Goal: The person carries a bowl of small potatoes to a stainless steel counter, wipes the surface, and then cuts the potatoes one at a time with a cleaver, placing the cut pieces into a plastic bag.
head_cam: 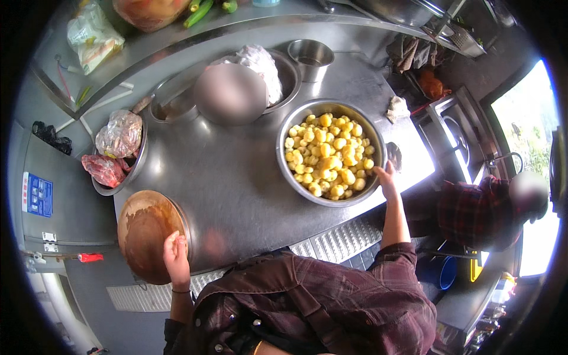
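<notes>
My right hand grips the near right rim of a wide stainless steel bowl. Small peeled yellow potatoes fill much of that bowl, which stands on a steel worktable. At the table's near left corner is a round wooden chopping block with a wet, stained top. My left hand is over the block's right edge with loosely bent fingers and nothing visible in them; whether it touches the wood I cannot tell.
Raw meat and a bagged item fill a bowl at the left edge. Along the back stand a basin with plastic bags and a steel pot. A cloth lies at right. Another person is beyond the table's right side.
</notes>
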Available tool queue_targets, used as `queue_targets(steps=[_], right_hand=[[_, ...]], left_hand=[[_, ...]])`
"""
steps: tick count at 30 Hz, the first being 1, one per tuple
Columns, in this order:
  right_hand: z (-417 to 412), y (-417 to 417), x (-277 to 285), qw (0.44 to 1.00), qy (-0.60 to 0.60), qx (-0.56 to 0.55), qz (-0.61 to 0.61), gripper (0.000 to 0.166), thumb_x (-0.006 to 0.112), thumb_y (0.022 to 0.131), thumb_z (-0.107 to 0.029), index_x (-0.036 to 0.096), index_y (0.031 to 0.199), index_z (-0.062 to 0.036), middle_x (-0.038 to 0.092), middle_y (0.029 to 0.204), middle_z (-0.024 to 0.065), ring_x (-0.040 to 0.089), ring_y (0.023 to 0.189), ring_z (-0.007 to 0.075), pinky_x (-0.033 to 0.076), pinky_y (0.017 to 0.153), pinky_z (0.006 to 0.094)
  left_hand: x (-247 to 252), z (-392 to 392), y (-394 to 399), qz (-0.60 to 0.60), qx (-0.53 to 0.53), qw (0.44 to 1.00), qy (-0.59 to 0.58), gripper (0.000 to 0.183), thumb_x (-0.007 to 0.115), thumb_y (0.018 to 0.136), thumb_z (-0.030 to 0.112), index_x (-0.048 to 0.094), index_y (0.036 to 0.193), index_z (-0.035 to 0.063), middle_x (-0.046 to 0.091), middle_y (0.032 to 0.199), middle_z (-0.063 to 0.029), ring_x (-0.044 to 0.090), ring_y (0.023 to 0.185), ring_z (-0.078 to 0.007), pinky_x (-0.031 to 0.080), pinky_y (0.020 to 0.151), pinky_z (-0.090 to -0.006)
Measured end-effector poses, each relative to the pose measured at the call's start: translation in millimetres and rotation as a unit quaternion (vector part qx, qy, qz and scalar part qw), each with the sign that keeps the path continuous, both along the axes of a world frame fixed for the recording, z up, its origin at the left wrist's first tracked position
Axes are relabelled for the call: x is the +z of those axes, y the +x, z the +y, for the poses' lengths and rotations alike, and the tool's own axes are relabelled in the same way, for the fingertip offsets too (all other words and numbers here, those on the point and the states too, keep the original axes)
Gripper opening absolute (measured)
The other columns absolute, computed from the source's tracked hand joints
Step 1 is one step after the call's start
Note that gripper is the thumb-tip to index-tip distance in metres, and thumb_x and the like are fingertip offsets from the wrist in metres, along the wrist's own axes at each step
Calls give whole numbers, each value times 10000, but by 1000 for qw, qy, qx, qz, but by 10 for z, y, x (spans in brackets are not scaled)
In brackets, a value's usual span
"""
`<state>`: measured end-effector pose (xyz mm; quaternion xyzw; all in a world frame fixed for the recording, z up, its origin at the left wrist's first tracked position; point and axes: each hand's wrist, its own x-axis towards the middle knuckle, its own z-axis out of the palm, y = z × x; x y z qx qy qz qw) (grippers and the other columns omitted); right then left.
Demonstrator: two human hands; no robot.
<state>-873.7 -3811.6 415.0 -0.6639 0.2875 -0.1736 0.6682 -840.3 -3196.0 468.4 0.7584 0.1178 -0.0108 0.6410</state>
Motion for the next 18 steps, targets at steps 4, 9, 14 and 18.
queue_targets(steps=[4,9,14,18], right_hand=[[410,-24,-546,996,-52,-43,53,464,610,774,-113,447,1193,3,570,995,89,550,835,165,462,701,259],[1480,22,-290,999,-5,-21,25,354,622,722,-127,500,1024,11,593,915,100,550,814,190,473,735,334],[2147,-83,23,991,-57,91,76,455,696,762,-299,537,1084,-19,609,970,158,579,891,234,470,776,356],[1108,134,-354,897,-443,3,3,510,716,769,-299,533,1165,-35,544,1170,204,529,1081,321,427,909,415]], left_hand=[[-5,-280,167,8,-102,995,-4,304,527,921,120,483,1210,34,558,1050,-43,528,950,-105,438,829,-246],[-77,-809,251,112,-115,981,-106,415,527,928,179,406,1310,73,509,1198,-80,501,1039,-137,435,861,-305],[-142,-690,234,126,-43,979,-156,527,510,938,207,281,1382,37,362,1385,-121,388,1234,-211,350,995,-379],[-140,-440,251,96,18,984,-147,563,514,931,173,241,1386,-14,385,1354,-136,417,1203,-204,367,987,-355]])
